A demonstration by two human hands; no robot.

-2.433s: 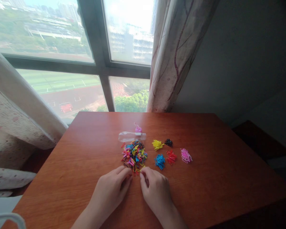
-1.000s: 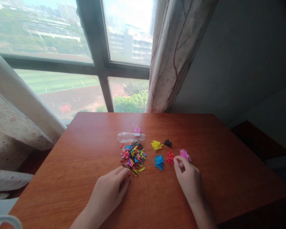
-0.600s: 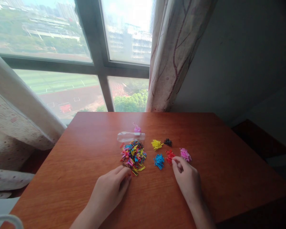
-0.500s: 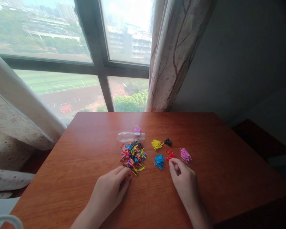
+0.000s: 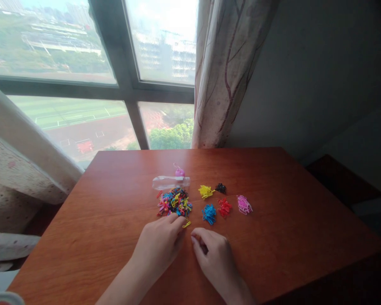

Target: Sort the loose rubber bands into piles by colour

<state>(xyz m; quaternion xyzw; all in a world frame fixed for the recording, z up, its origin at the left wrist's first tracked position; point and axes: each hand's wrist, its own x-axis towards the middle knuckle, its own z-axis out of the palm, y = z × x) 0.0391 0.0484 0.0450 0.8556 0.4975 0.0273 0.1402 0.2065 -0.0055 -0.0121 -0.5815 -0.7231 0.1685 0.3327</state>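
A mixed pile of small coloured rubber bands [image 5: 175, 202] lies on the brown table. My left hand [image 5: 160, 239] rests at its near edge with the fingers curled down and pressed together; the fingertips are partly hidden, and whatever they hold cannot be made out. By those fingertips lies a yellow rubber band [image 5: 186, 224]. Close by on the right is my right hand [image 5: 214, 254], thumb and forefinger brought together, with nothing visible between them. Beyond it sit single-colour heaps: blue bands [image 5: 208, 214], red bands [image 5: 224, 207], yellow bands [image 5: 206, 192], black bands [image 5: 220, 188] and pink bands [image 5: 244, 204].
Behind the mixed pile lies a clear plastic bottle [image 5: 167, 183] on its side, with a pink round object [image 5: 179, 173] with a loop just past it. The table [image 5: 114, 182] stands against a window with curtains [image 5: 222, 84]. A white curved object [image 5: 6, 298] shows at lower left.
My right hand has moved left and nearer, from the red heap to beside my left hand. My left hand has shifted slightly right along the pile's near edge. The view has shifted a little.
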